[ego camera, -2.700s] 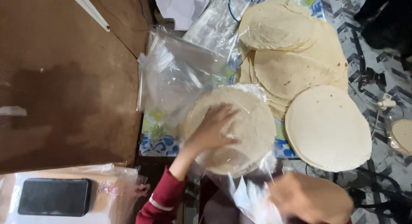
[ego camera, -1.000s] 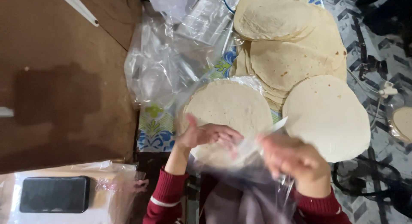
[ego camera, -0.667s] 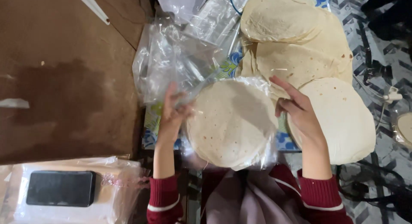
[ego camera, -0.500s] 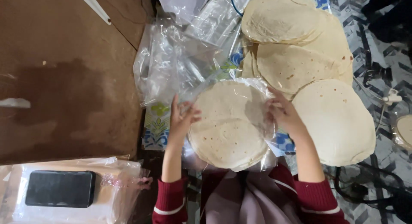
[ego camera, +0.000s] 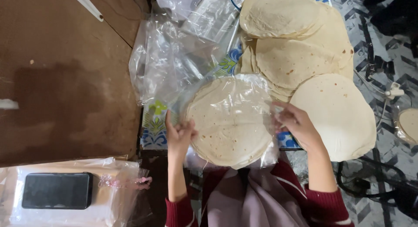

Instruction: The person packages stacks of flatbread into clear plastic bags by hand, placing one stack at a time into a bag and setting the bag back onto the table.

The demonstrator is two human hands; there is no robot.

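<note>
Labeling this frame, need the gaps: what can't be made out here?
Head view only:
- Bagged flatbread stack: count hidden, top one covers the rest.
- Bag opening: lost in clear plastic glare.
- Left hand and right hand: fingertips hidden by plastic at the stack's edge.
- Round flatbread: cut off by right edge.
- Dark phone: screen blank.

Pale brown-speckled tortillas [ego camera: 230, 122], blue-green floral cloth [ego camera: 153, 131], dark red sleeves [ego camera: 324, 201].

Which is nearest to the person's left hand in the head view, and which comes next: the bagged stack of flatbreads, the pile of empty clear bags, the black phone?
1. The bagged stack of flatbreads: the left hand grips its left edge.
2. The pile of empty clear bags: just beyond the hand, farther up the cloth.
3. The black phone: far to the left, lower corner.
</note>
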